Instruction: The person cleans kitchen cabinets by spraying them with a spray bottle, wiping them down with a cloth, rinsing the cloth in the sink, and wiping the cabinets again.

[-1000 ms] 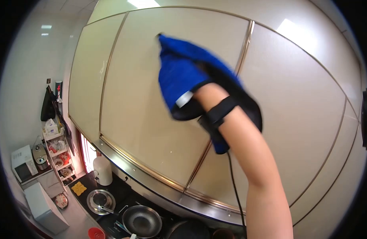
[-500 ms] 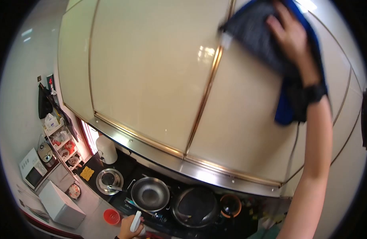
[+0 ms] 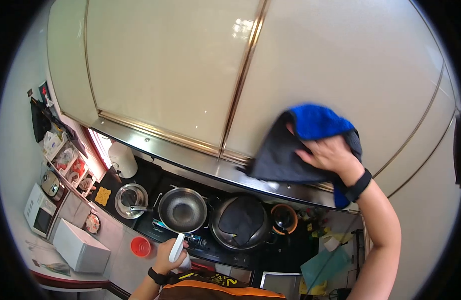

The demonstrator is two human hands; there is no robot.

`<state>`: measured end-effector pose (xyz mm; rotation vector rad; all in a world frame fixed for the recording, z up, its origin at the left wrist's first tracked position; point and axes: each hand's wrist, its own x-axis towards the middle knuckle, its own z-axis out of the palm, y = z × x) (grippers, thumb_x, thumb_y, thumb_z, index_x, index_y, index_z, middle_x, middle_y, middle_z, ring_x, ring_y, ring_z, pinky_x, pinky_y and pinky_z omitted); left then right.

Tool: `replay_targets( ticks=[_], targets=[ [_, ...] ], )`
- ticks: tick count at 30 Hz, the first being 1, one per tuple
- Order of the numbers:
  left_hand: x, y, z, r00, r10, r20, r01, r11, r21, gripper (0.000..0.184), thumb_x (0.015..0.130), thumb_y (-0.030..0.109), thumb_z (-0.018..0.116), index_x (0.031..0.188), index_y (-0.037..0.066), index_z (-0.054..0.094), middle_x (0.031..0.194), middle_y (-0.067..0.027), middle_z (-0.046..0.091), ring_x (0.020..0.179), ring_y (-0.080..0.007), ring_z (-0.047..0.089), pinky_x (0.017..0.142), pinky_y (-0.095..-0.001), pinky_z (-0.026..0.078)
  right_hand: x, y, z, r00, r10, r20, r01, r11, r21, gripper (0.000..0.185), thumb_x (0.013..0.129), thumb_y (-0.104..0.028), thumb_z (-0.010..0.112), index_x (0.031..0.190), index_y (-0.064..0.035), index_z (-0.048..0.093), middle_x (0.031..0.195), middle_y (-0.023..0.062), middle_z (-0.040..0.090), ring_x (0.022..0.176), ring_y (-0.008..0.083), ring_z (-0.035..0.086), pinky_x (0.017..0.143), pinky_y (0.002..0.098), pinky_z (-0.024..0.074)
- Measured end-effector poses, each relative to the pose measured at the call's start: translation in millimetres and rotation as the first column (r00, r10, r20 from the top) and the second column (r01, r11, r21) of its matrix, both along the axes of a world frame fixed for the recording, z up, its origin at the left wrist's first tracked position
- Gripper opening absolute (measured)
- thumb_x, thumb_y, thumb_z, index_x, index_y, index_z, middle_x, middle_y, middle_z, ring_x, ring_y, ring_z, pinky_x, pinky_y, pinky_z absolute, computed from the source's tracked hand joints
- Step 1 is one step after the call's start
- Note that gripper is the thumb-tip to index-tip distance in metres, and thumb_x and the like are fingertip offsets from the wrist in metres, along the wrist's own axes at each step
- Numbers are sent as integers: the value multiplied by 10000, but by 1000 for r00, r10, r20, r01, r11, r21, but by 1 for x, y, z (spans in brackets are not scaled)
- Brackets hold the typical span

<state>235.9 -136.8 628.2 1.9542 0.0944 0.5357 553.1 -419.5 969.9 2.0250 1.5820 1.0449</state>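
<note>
My right hand [image 3: 330, 154] presses a blue and dark grey cloth [image 3: 285, 155] against the lower part of the cream cabinet door [image 3: 330, 65], at its bottom metal edge. Part of the cloth folds over the fingers, and one corner hangs below the wrist. Low in the view, my left hand [image 3: 169, 256] is closed round a white spray bottle [image 3: 177, 246], whose trigger head points up. Both wrists wear black bands.
Below the cabinets, a wok [image 3: 182, 210] and a large dark-covered pan [image 3: 240, 221] stand on the black stove. To the left are a steel pan [image 3: 131, 200], a yellow sponge-like piece [image 3: 103, 196], a red bowl [image 3: 140, 246] and a white microwave [image 3: 40, 210].
My right hand has moved the cloth from high on the doors, rightward and then down to the lower edge. The view has tilted down, showing more of my left hand and the bottle.
</note>
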Motion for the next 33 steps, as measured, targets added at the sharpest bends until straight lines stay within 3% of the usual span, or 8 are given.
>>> replay_targets(
  ticks=[2, 4, 6, 9, 13, 16, 23, 33],
  targets=[
    [-3, 0, 2, 1000, 3, 25, -1, 997, -76, 205, 708, 90, 655, 901, 33, 624, 825, -118, 677, 750, -257, 685, 706, -336, 539, 25, -68, -25, 1000, -3, -3, 2, 989, -148, 600, 844, -328, 626, 1402, -184, 458, 1414, 125, 434, 1331, 310, 373, 1130, 469, 237],
    [-12, 4, 4, 1000, 24, 19, -23, 996, -85, 205, 708, 83, 654, 905, 32, 625, 839, -121, 680, 766, -241, 689, 714, -330, 541, 21, -124, -25, 938, 189, 291, -81, 934, -347, 477, 815, -347, 651, 1232, -126, 584, 1311, 124, 529, 1221, 298, 491, 1067, 444, 355],
    [-22, 9, 2, 999, 26, -35, -28, 997, -66, 192, 728, 50, 623, 916, 11, 622, 857, -114, 695, 800, -225, 694, 753, -319, 542, 21, -159, -31, 996, -83, 25, 86, 897, -434, 435, 800, -304, 638, 1201, -142, 584, 1291, 124, 539, 1198, 304, 504, 1039, 454, 375],
    [-29, 21, -4, 997, 30, -69, -30, 1000, -1, 197, 732, 74, 637, 921, 21, 628, 868, -103, 694, 781, -230, 693, 731, -317, 542, 23, -144, -46, 981, -189, -43, 140, 845, -515, 489, 762, -266, 607, 1232, -146, 546, 1278, 136, 545, 1182, 319, 511, 1012, 481, 380],
    [-29, 39, -7, 997, 32, -72, -31, 999, 13, 206, 720, 135, 678, 902, 46, 639, 843, -111, 668, 772, -284, 668, 709, -361, 534, 19, -62, -67, 993, 112, -34, -111, 802, -587, 372, 833, -157, 439, 1150, -21, 578, 1185, 177, 591, 1139, 329, 553, 1043, 454, 385],
    [-27, 48, -10, 998, 59, -12, -60, 998, -17, 200, 723, 141, 674, 894, 44, 640, 834, -113, 668, 760, -285, 668, 705, -360, 535, 11, -1, -63, 983, 120, -139, -183, 724, -665, 330, 841, -143, 434, 1094, 3, 588, 1119, 180, 611, 1121, 327, 569, 1037, 441, 397],
    [-38, 60, -19, 988, 153, -28, -154, 987, -51, 188, 724, 135, 667, 889, 46, 647, 823, -117, 665, 738, -287, 668, 697, -362, 536, 5, 143, -86, 930, 353, -104, -354, 783, -511, 363, 821, -142, 480, 1141, 8, 564, 1017, 75, 605, 918, 172, 596, 766, 292, 450],
    [-73, 86, -41, 953, 299, -46, -300, 954, -11, 198, 715, 179, 667, 872, 62, 639, 805, -123, 659, 730, -310, 659, 684, -377, 535, -31, 309, -87, 880, 473, -45, -455, 813, -364, 187, 800, -149, 486, 931, -45, 570, 859, 68, 557, 825, 200, 582, 756, 302, 440]
  ],
)
